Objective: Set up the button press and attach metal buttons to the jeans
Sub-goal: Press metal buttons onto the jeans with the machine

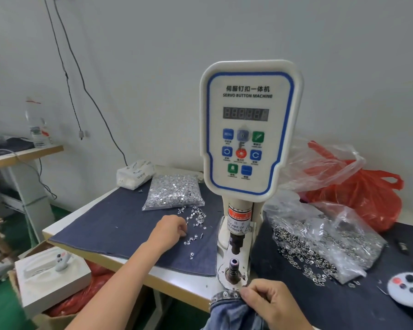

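The white servo button machine stands at the table's front edge, its upper punch above the lower die post. My right hand grips the blue jeans by an edge with several metal studs, just below the die. My left hand reaches over dark denim cloth, fingers curled at loose silver button tacks; whether it pinches one is hidden. Behind lies a clear bag of tacks. Right of the machine, a bag of metal button caps spills out.
A red plastic bag and clear plastic lie at the back right. A tissue pack sits behind the tacks. A white controller rests at the right edge. A white box sits on a carton at lower left.
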`<action>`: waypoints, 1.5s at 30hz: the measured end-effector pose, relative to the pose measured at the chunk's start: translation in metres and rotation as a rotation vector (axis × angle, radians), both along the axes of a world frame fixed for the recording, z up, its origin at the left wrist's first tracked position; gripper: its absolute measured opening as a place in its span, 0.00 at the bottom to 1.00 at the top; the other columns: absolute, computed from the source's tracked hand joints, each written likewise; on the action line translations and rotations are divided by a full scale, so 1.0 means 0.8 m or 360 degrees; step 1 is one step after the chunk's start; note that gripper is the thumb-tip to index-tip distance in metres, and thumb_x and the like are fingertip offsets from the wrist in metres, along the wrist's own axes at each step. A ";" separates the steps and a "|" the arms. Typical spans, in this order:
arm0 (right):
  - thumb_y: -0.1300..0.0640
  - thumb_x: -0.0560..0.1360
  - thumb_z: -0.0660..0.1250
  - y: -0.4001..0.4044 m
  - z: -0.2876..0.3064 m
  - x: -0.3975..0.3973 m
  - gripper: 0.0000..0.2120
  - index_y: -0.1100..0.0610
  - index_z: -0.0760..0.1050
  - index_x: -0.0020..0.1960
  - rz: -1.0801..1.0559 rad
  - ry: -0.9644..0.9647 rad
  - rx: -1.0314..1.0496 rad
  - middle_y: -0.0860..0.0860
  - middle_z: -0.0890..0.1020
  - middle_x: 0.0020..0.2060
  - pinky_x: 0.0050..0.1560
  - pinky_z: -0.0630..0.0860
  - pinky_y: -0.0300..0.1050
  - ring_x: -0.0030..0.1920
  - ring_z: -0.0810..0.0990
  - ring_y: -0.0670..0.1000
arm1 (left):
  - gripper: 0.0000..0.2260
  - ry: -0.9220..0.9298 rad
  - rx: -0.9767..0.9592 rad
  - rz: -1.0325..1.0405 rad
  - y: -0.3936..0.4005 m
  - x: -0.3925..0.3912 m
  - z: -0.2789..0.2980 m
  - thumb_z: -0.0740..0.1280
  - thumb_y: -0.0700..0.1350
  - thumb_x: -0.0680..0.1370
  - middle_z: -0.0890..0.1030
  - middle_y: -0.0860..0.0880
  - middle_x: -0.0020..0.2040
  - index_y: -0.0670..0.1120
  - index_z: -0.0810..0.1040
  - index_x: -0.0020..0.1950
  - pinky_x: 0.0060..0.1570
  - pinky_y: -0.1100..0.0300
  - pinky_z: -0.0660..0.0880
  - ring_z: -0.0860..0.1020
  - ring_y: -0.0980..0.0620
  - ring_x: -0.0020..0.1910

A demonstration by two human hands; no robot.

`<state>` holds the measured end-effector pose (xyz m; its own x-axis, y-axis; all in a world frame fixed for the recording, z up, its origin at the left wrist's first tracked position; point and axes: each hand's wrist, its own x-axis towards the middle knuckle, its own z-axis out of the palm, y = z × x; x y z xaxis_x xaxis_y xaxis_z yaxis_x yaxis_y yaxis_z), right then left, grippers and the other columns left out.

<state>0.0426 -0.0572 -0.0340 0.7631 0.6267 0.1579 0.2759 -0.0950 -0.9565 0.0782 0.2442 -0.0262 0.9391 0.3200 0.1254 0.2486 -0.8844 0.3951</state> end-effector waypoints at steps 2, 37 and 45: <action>0.60 0.73 0.71 0.000 0.001 -0.002 0.17 0.55 0.73 0.26 0.0003 0.0003 0.0008 0.47 0.67 0.22 0.31 0.59 0.35 0.27 0.64 0.43 | 0.04 -0.0005 0.0037 -0.0023 -0.002 -0.004 0.001 0.67 0.38 0.75 0.81 0.48 0.49 0.45 0.81 0.47 0.49 0.58 0.72 0.78 0.48 0.51; 0.57 0.75 0.69 0.001 -0.001 -0.009 0.15 0.55 0.73 0.30 -0.0021 -0.0037 0.0007 0.48 0.68 0.26 0.32 0.60 0.37 0.30 0.63 0.44 | 0.01 -0.0592 -0.1618 -0.0183 -0.156 -0.110 0.037 0.74 0.38 0.70 0.84 0.46 0.36 0.44 0.85 0.39 0.38 0.66 0.76 0.81 0.56 0.34; 0.59 0.75 0.68 0.001 -0.002 -0.008 0.16 0.54 0.72 0.29 -0.0033 -0.0039 -0.0004 0.48 0.68 0.27 0.33 0.61 0.38 0.31 0.64 0.44 | 0.02 -0.0596 -0.1593 -0.0260 -0.155 -0.109 0.042 0.70 0.34 0.74 0.85 0.44 0.37 0.38 0.82 0.42 0.39 0.64 0.79 0.83 0.50 0.36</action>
